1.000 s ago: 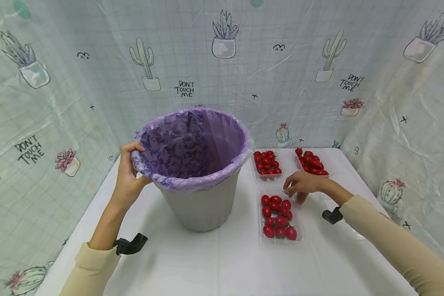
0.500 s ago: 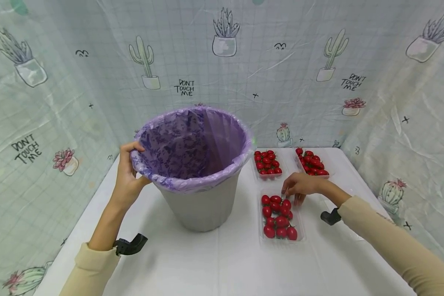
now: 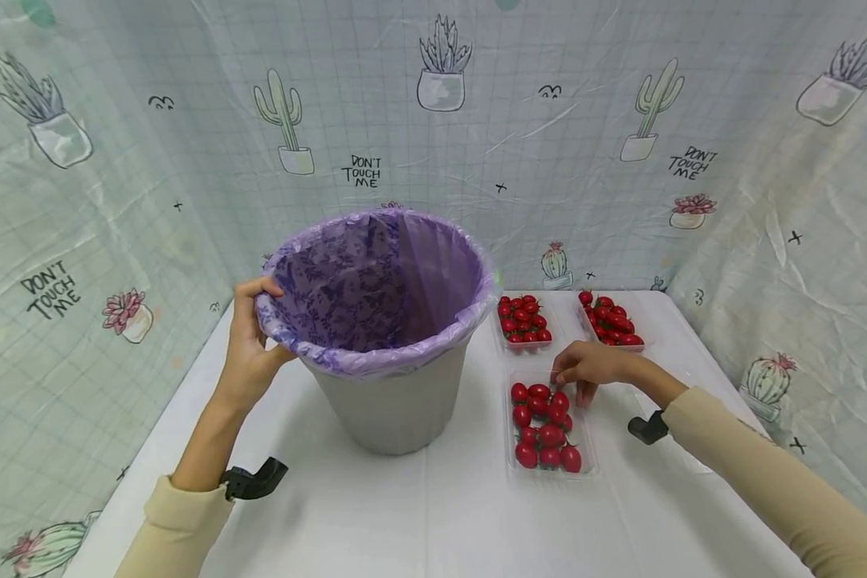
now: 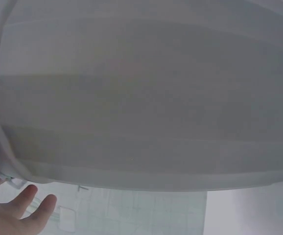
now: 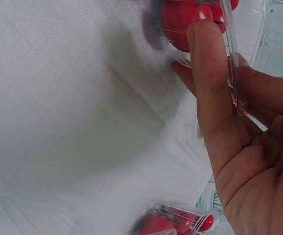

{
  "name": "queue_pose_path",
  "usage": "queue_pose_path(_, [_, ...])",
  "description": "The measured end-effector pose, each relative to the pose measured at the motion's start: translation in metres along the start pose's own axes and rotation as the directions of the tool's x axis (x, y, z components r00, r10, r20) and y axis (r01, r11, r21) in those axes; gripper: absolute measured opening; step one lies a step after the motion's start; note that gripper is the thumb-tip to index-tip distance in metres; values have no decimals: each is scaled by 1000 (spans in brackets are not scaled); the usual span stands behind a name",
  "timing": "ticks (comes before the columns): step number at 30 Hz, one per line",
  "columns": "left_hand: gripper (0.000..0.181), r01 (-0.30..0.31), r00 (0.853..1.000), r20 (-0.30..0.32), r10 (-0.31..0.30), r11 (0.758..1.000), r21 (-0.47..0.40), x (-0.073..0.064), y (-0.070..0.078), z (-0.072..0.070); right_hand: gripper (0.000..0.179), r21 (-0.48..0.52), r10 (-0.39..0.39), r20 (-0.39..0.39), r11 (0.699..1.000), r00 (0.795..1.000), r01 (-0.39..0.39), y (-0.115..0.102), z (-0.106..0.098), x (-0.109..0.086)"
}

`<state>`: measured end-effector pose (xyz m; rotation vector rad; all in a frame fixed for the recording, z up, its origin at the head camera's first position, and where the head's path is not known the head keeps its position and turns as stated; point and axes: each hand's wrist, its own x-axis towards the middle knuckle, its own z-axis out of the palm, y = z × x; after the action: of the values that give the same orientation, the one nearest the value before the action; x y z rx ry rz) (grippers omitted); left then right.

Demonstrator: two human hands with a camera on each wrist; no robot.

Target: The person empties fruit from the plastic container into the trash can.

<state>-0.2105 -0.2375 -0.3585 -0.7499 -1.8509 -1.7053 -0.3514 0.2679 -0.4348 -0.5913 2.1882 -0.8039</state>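
My left hand [image 3: 254, 345] grips the left rim of a grey bin [image 3: 397, 409], fingers over the edge and thumb below it. A purple patterned bin liner [image 3: 361, 361] is folded over the rim. In the left wrist view the bin wall [image 4: 146, 98] fills most of the picture, with part of the left hand [image 4: 21, 213] at the lower left. My right hand [image 3: 588, 365] pinches the far right corner of a clear plastic box [image 3: 585, 461] of cherry tomatoes [image 3: 549, 436]. From the right wrist, the thumb [image 5: 209, 68] lies along the box's side, other fingers beyond it.
Two more clear boxes of cherry tomatoes stand behind: one at the back middle [image 3: 526, 343] and one at the back right [image 3: 636, 348]. A thin clear plastic piece lies right of the right hand. A cactus-print curtain [image 3: 441, 160] surrounds the white table [image 3: 361, 522].
My right hand has moved slightly left and its fingers have closed onto the corner of the near tomato box. The left hand and the bin have stayed in place.
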Motion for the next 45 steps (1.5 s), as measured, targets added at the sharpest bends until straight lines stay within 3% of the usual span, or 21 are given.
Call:
queue_pose_path(13, [76, -2, 1000, 8, 2, 1000, 1, 0, 1, -1, 24, -6, -125, -31, 992, 992, 125, 1, 0, -6])
queue_pose_path(26, [80, 8, 1000, -6, -8, 1000, -4, 0, 0, -1, 25, 23, -95, -83, 995, 992, 97, 0, -9, -15])
queue_pose_path(45, [87, 22, 1000, -16, -22, 1000, -1, -1, -1, 0, 23, 46, -106, -124, 993, 987, 112, -35, -30, -41])
